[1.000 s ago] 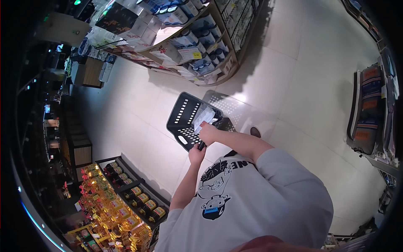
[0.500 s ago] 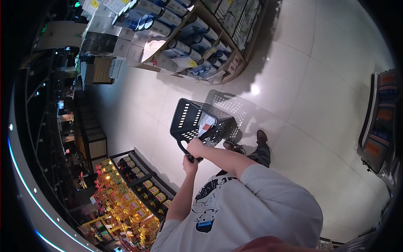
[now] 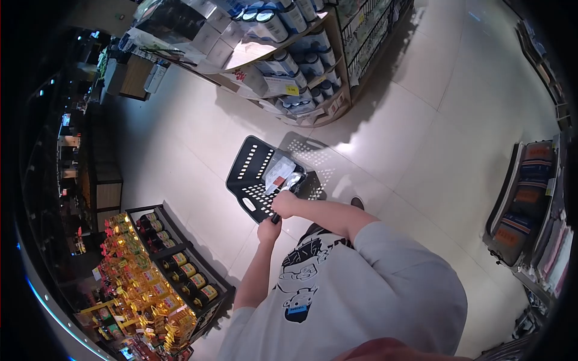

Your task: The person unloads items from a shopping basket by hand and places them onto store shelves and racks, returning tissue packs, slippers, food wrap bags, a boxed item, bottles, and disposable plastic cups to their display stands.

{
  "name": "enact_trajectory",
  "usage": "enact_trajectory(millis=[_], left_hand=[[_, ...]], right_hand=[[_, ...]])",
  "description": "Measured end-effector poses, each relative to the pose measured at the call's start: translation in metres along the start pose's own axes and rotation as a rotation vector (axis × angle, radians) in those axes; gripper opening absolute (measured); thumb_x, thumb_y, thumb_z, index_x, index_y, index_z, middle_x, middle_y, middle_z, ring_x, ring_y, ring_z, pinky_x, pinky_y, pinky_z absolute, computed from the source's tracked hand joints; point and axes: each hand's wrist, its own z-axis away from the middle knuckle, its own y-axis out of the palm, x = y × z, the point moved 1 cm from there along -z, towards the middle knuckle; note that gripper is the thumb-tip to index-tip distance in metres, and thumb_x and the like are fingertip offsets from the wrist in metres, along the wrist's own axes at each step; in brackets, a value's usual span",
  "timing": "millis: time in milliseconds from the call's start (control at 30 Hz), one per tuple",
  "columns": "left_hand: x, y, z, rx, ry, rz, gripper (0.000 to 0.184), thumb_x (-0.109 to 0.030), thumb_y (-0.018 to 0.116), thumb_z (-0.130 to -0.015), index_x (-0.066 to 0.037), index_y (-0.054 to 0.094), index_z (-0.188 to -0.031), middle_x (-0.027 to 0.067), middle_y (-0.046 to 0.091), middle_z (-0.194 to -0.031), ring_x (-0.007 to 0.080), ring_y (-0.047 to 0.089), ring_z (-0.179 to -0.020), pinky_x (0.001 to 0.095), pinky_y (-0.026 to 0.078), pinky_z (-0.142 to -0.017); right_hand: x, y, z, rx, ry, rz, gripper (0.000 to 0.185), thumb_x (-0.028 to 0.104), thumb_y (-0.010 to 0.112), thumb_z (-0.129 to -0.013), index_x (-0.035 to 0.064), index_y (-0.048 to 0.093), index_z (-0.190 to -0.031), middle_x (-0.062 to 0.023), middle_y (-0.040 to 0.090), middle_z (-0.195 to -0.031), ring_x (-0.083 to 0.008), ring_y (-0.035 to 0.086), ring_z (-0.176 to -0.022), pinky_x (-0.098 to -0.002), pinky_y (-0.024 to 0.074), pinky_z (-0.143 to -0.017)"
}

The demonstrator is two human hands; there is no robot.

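Observation:
A black shopping basket (image 3: 250, 157) with rows of holes hangs in front of me, its open top tilted toward me. Inside lies a clear plastic package (image 3: 279, 170) with a reddish-brown patch, and beside it something shiny that I cannot make out. My left hand (image 3: 269, 230) is closed round the near end of the basket's dark handle (image 3: 276, 218). Just beyond it, my right hand (image 3: 285, 203) also grips the handle, with its fingers partly hidden.
A rounded shelf (image 3: 346, 96) of blue-and-white cans stands ahead. At lower left is a display of yellow bottles (image 3: 141, 283) beside dark bottles (image 3: 191, 280). Folded grey textiles (image 3: 521, 210) lie on a rack at right. Pale tiled floor (image 3: 415, 156) runs between them.
The can shelf and the bottle display appear closer, and the textile rack has come further into view. The basket has tilted, showing more of its inside. Both hands keep their grip.

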Motion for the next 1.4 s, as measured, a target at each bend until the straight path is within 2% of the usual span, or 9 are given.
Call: enact_trajectory(millis=[67, 200, 433, 533, 833, 900, 1033, 1167, 1400], left_hand=[[-0.003, 0.001, -0.009, 0.029, -0.015, -0.008, 0.035, -0.04, 0.069, -0.083, -0.011, 0.079, -0.1, 0.0194, 0.075, -0.093, 0.0398, 0.073, -0.088, 0.0501, 0.059, -0.082], [-0.008, -0.011, -0.021, -0.04, 0.024, -0.019, 0.036, -0.04, 0.07, -0.082, -0.008, 0.078, -0.096, 0.0209, 0.074, -0.087, 0.0389, 0.073, -0.085, 0.05, 0.059, -0.083], [-0.014, -0.035, -0.031, -0.045, -0.012, 0.066, 0.033, -0.037, 0.068, -0.082, -0.009, 0.079, -0.096, 0.0206, 0.074, -0.087, 0.0396, 0.073, -0.083, 0.0493, 0.059, -0.081], [-0.012, -0.034, -0.031, -0.022, -0.038, 0.072, 0.034, -0.037, 0.068, -0.081, -0.011, 0.079, -0.099, 0.0207, 0.074, -0.086, 0.0394, 0.073, -0.083, 0.0497, 0.059, -0.08], [-0.015, -0.017, -0.024, -0.178, -0.111, -0.01, 0.028, -0.036, 0.078, -0.079, -0.011, 0.078, -0.09, 0.0176, 0.072, -0.077, 0.0385, 0.07, -0.075, 0.0482, 0.058, -0.073], [-0.021, -0.01, -0.024, -0.218, -0.129, -0.019, 0.027, -0.036, 0.077, -0.079, -0.011, 0.078, -0.091, 0.0172, 0.072, -0.081, 0.038, 0.07, -0.08, 0.048, 0.058, -0.077], [-0.036, -0.01, -0.019, -0.285, -0.257, -0.049, 0.028, -0.035, 0.077, -0.081, -0.01, 0.078, -0.095, 0.0161, 0.072, -0.097, 0.0369, 0.068, -0.095, 0.0481, 0.056, -0.087], [-0.027, 0.001, -0.029, -0.144, -0.376, 0.022, 0.031, -0.033, 0.077, -0.082, -0.01, 0.078, -0.103, 0.0158, 0.072, -0.105, 0.0377, 0.068, -0.101, 0.0484, 0.056, -0.089], [-0.037, -0.01, -0.031, -0.084, -0.385, 0.089, 0.032, -0.033, 0.076, -0.083, -0.007, 0.078, -0.102, 0.0205, 0.074, -0.1, 0.0396, 0.071, -0.096, 0.0482, 0.055, -0.086]], right_hand=[[-0.007, -0.013, -0.003, 0.142, -0.003, 0.013, 0.023, 0.019, 0.073, -0.073, 0.0102, 0.077, -0.095, -0.0089, 0.075, -0.097, -0.0282, 0.071, -0.098, -0.0429, 0.055, -0.083], [-0.041, -0.049, 0.041, -0.535, -0.132, -0.176, 0.05, 0.033, 0.076, -0.076, 0.0126, 0.064, -0.12, -0.0101, 0.063, -0.123, -0.0288, 0.053, -0.122, -0.0442, 0.0372, -0.108], [-0.245, -0.05, 0.125, -0.797, 0.863, -0.528, 0.032, 0.019, 0.071, -0.084, 0.0081, 0.06, -0.113, -0.0083, 0.063, -0.082, -0.0272, 0.066, -0.078, -0.0394, 0.0522, -0.075], [-0.365, -0.076, 0.136, -1.027, 1.045, -0.58, 0.038, 0.022, 0.076, -0.082, 0.0071, 0.061, -0.113, -0.0054, 0.063, -0.078, -0.0197, 0.065, -0.075, -0.0368, 0.0529, -0.074], [-0.499, -0.281, 0.098, -1.082, 0.718, -0.64, 0.073, 0.042, 0.088, -0.073, 0.0034, 0.058, -0.128, -0.0045, 0.06, -0.077, -0.0173, 0.061, -0.073, -0.0343, 0.0522, -0.075], [-0.508, -0.308, 0.091, -0.862, 0.814, -0.469, 0.085, 0.052, 0.086, -0.071, 0.0045, 0.057, -0.135, -0.0173, 0.072, -0.106, -0.0345, 0.07, -0.103, -0.0444, 0.0541, -0.09], [-0.512, -0.326, 0.085, -0.68, 0.855, -0.394, 0.082, 0.061, 0.084, -0.07, -0.0046, 0.065, -0.116, -0.0287, 0.069, -0.119, -0.0421, 0.065, -0.115, -0.0464, 0.0533, -0.093], [-0.517, -0.32, 0.084, -0.649, 0.794, -0.409, 0.079, 0.059, 0.085, -0.071, -0.0015, 0.064, -0.118, -0.0273, 0.07, -0.116, -0.0418, 0.066, -0.112, -0.047, 0.0535, -0.093], [-0.528, -0.29, 0.067, -1.014, 0.638, -0.345, 0.077, 0.054, 0.083, -0.072, 0.0108, 0.059, -0.131, -0.0219, 0.071, -0.114, -0.0428, 0.066, -0.108, -0.0489, 0.0545, -0.091]])
